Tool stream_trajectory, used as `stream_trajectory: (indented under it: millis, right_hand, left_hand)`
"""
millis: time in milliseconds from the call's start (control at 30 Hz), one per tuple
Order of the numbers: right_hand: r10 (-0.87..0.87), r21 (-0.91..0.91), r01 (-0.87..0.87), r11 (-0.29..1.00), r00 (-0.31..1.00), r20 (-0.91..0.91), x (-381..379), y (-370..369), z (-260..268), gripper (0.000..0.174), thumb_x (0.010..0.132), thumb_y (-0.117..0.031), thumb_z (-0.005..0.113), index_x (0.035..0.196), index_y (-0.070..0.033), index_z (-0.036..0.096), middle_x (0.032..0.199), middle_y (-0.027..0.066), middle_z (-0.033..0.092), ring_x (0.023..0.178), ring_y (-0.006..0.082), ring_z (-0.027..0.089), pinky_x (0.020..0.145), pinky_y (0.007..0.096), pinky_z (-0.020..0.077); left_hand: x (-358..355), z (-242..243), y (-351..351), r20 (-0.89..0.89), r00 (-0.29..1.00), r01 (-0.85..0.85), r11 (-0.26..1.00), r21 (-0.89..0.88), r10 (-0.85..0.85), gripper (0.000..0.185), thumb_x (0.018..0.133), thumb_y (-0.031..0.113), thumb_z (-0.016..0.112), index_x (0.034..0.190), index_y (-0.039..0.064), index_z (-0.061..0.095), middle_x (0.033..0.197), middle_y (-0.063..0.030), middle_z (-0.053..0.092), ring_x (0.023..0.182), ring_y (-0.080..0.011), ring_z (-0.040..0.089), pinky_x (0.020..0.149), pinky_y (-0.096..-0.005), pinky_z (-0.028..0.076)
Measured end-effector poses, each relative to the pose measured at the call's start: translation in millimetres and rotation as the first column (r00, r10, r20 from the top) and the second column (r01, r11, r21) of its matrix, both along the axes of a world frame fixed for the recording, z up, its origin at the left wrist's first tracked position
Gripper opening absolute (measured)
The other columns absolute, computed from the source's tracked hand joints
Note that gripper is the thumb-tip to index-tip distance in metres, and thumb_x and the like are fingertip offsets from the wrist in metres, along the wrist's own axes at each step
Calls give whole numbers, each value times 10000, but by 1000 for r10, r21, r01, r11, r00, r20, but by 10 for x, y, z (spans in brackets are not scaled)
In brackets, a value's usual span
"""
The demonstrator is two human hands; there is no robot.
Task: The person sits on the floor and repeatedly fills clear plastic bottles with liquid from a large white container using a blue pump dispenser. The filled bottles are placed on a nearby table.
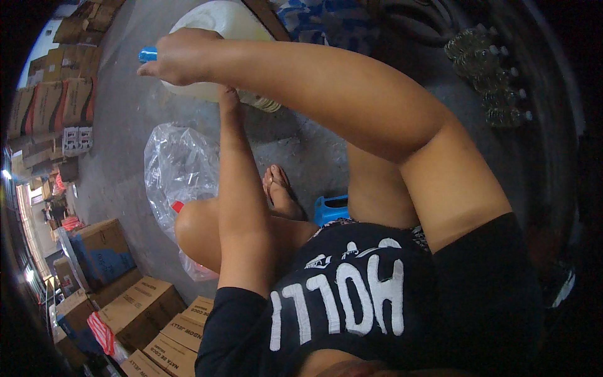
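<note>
My right hand [186,56] reaches across to the upper left, closed around a blue object [148,54]; one end of it sticks out beside the thumb, and the rest is hidden. Under this hand and forearm stands a large, whitish, translucent plastic container [207,16], yellowish at one side. My left hand [230,98] is at the container's near side, mostly hidden behind my right forearm; its grip does not show. Just right of it, the ribbed part of a clear bottle [266,103] shows below the forearm.
A clear plastic bag [181,160] lies on the floor by my left knee. A blue plastic stool [330,210] is near my foot. Several clear ribbed bottles [501,99] stand at the upper right, near a dark tire-like ring [414,23]. Cardboard boxes [136,306] are stacked at the left.
</note>
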State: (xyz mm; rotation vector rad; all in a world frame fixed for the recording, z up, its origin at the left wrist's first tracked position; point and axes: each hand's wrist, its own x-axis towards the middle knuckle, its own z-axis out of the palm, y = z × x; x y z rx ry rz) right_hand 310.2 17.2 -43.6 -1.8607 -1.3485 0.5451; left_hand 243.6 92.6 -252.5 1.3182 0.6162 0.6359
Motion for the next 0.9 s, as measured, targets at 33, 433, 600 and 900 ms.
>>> stream_trajectory:
  millis: [33,433,600,900]
  right_hand:
    - [-5,2,5,1000,1000,-5,-5,-13,21,586,857,-560,465,1055,-39,647,1074,164,631,1024,341,591,895,473,430]
    - [-32,36,32,999,999,-7,27,-54,69,595,859,-566,463,1099,-47,629,1092,169,624,1057,328,579,902,478,429]
    - [60,-52,-60,997,998,4,119,-6,-6,579,854,-562,475,1081,-55,640,1104,163,619,1057,323,580,893,463,438]
    - [-109,89,104,991,993,52,94,118,-363,557,840,-585,472,951,-77,669,974,145,654,945,317,622,819,454,472]
  left_hand:
    - [7,15,-9,1,1000,3,1000,-1,-3,628,885,480,482,1360,85,369,1360,-36,415,1272,-195,335,1039,-371,236]
    - [-33,127,-74,1,1000,25,1000,2,-25,634,893,475,478,1362,66,359,1371,-42,394,1282,-200,319,1047,-362,224]
    - [-59,173,-97,5,1000,26,1000,-4,-26,637,897,474,477,1364,58,354,1376,-45,385,1286,-202,313,1051,-358,219]
    - [-71,200,-123,5,1000,27,1000,-7,-27,642,903,471,474,1366,44,347,1385,-49,370,1293,-205,301,1058,-351,210]
